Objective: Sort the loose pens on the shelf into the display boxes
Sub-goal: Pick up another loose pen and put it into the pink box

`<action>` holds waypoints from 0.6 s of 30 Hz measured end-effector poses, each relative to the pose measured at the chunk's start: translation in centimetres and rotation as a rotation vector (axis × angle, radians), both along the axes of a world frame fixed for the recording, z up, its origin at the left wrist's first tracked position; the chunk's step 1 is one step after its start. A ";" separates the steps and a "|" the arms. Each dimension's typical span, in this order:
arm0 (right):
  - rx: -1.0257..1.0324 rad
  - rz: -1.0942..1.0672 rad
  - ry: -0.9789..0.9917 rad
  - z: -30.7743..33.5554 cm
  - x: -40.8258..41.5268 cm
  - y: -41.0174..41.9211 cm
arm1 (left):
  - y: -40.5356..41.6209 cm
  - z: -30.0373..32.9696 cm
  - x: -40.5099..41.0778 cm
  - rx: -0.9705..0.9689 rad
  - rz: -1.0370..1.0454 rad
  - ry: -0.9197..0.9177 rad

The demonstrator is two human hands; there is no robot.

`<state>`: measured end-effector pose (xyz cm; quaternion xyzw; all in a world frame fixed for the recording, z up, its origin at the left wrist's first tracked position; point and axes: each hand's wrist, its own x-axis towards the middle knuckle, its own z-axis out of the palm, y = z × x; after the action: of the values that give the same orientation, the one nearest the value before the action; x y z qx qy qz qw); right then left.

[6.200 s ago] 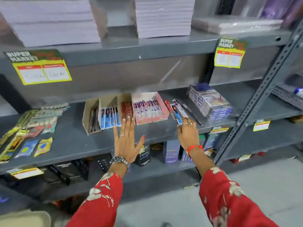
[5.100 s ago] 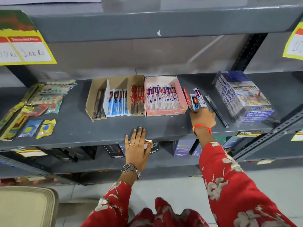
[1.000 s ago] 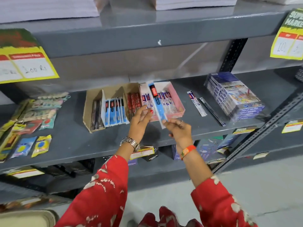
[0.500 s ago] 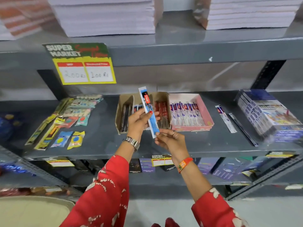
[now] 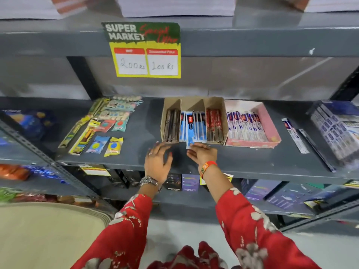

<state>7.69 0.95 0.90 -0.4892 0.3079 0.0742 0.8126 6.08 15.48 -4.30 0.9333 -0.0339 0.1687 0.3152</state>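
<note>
A brown cardboard display box (image 5: pixel 192 102) on the grey shelf has three sections: dark pens on the left, blue packs in the middle, red pens on the right. A blue pen pack (image 5: pixel 190 129) lies on top of the middle section and sticks out past its front edge. My right hand (image 5: pixel 203 153) is flat and open, its fingertips at that pack's near end. My left hand (image 5: pixel 158 161) hovers open just in front of the box. A pink display box (image 5: pixel 272 131) of white-and-purple pens stands to the right. Two loose pen packs (image 5: pixel 294 135) lie beyond it.
The shelf's front edge (image 5: pixel 252 171) runs just under my wrists. Hanging stationery packets (image 5: pixel 101 125) lie to the left, a stack of blue boxes (image 5: pixel 338 129) at the far right. A price tag (image 5: pixel 144 49) hangs from the shelf above. A lower shelf holds dark boxes.
The blue pen pack, held up in both hands half a second ago, now lies in the brown box's middle section. Both hands have let go and dropped to the shelf front.
</note>
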 end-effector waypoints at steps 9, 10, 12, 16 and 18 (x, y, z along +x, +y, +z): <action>-0.270 -0.090 0.042 -1.2 3.6 1.8 | 1.7 -2.8 0.0 0.389 -0.002 0.198; -0.319 -0.079 0.034 -1.3 3.8 2.0 | 1.8 -2.9 0.0 0.400 -0.002 0.195; -0.393 -0.055 0.010 -1.4 4.2 2.3 | 2.0 -3.0 0.0 0.406 -0.002 0.189; -0.534 -0.016 -0.004 -1.9 4.7 2.5 | 1.9 -3.2 0.1 0.377 -0.001 0.172; -0.591 0.008 -0.029 -2.3 4.4 2.4 | 1.9 -3.4 0.1 0.382 0.005 0.163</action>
<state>12.05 3.38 -1.40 -0.7069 0.3025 -0.0225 0.6389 6.17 17.39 -7.66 0.9868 -0.0372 0.0838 0.1335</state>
